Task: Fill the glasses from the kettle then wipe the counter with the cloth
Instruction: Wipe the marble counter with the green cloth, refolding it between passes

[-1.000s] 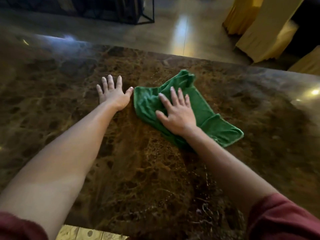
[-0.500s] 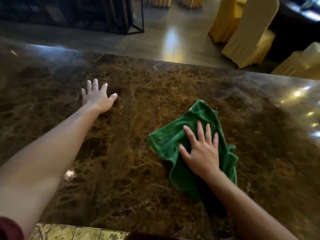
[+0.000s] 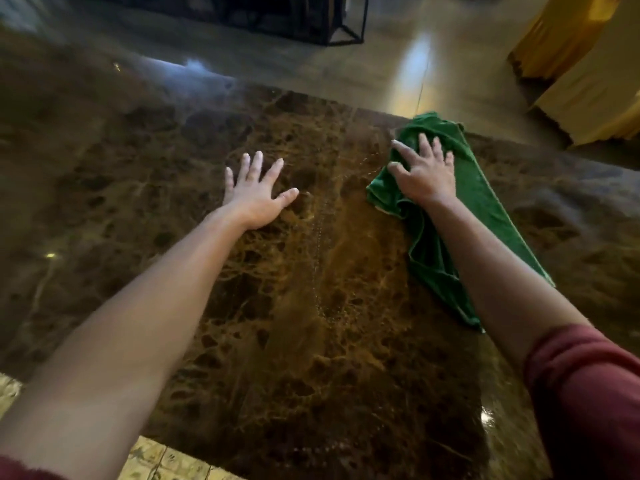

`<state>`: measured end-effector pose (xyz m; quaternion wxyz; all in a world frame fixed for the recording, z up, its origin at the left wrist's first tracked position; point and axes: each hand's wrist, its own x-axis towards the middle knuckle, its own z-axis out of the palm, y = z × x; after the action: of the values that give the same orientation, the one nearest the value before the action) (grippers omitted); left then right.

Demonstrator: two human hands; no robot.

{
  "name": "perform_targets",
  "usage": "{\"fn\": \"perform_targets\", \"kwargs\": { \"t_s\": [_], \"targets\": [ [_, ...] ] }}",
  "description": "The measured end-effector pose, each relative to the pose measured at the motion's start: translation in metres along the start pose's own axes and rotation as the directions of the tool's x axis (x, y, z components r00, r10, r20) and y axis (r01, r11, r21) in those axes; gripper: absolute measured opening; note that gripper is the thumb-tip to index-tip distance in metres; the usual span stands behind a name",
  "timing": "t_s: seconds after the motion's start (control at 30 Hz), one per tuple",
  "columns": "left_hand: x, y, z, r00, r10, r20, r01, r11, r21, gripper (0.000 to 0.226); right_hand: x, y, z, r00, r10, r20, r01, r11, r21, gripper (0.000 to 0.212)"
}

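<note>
A green cloth point(image 3: 481, 206) lies crumpled on the brown marble counter point(image 3: 311, 341), reaching up to the counter's far edge. My right hand point(image 3: 424, 171) presses down on the cloth's far part with fingers spread. My left hand point(image 3: 258, 192) rests flat on the bare counter to the left of the cloth, fingers spread and holding nothing. A thin trail of water drops runs down the counter between my hands. No kettle or glasses are in view.
Beyond the counter's far edge lies a shiny floor point(image 3: 381, 64). Chairs with yellow covers point(image 3: 588, 71) stand at the far right, and a dark metal frame point(image 3: 332, 26) stands at the back. A tiled edge point(image 3: 166, 462) shows at the near left.
My right hand has pushed the cloth away from me to the counter's far edge. My left hand stays flat on the counter. The view has swung left.
</note>
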<state>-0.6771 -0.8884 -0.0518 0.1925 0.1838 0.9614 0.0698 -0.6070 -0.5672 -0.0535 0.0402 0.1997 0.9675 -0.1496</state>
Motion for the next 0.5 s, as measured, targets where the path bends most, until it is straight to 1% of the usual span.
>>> {"fn": "perform_targets", "kwargs": {
  "t_s": [0.07, 0.13, 0.23, 0.3, 0.37, 0.4, 0.47, 0.5],
  "targets": [
    [0.001, -0.003, -0.003, 1.0, -0.001, -0.019, 0.001, 1.0, -0.02, 0.074, -0.002, -0.023, 0.006, 0.987, -0.157, 0.037, 0.158, 0.987, -0.04, 0.056],
    [0.001, -0.003, -0.002, 1.0, 0.011, -0.008, -0.011, 0.996, -0.09, 0.067, -0.022, -0.044, 0.014, 0.946, -0.309, 0.101, 0.315, 0.948, -0.042, 0.051],
    [0.007, -0.006, -0.01, 0.999, 0.002, -0.033, -0.008, 0.986, -0.166, 0.054, -0.072, -0.072, 0.028, 0.849, -0.503, 0.161, 0.515, 0.856, -0.042, 0.049],
    [0.009, -0.008, -0.013, 1.0, -0.006, -0.026, 0.001, 0.981, -0.193, 0.051, -0.12, -0.077, 0.039, 0.77, -0.615, 0.169, 0.626, 0.78, -0.013, 0.05],
    [0.01, -0.008, -0.01, 0.999, -0.007, -0.031, 0.002, 0.987, -0.158, 0.052, -0.175, -0.07, 0.052, 0.699, -0.699, 0.149, 0.703, 0.71, 0.036, 0.051],
    [0.007, -0.005, -0.008, 1.0, -0.005, -0.03, 0.0, 0.991, -0.134, 0.054, -0.205, -0.062, 0.054, 0.678, -0.721, 0.143, 0.724, 0.688, 0.041, 0.05],
    [0.006, -0.007, -0.006, 0.999, -0.008, -0.031, 0.006, 0.998, -0.068, 0.059, -0.254, -0.043, 0.056, 0.672, -0.723, 0.16, 0.726, 0.686, 0.05, 0.049],
    [0.005, -0.007, -0.005, 0.999, -0.001, -0.045, 0.0, 0.999, -0.039, 0.061, -0.276, -0.03, 0.053, 0.7, -0.697, 0.155, 0.701, 0.712, 0.039, 0.049]
  ]
}}
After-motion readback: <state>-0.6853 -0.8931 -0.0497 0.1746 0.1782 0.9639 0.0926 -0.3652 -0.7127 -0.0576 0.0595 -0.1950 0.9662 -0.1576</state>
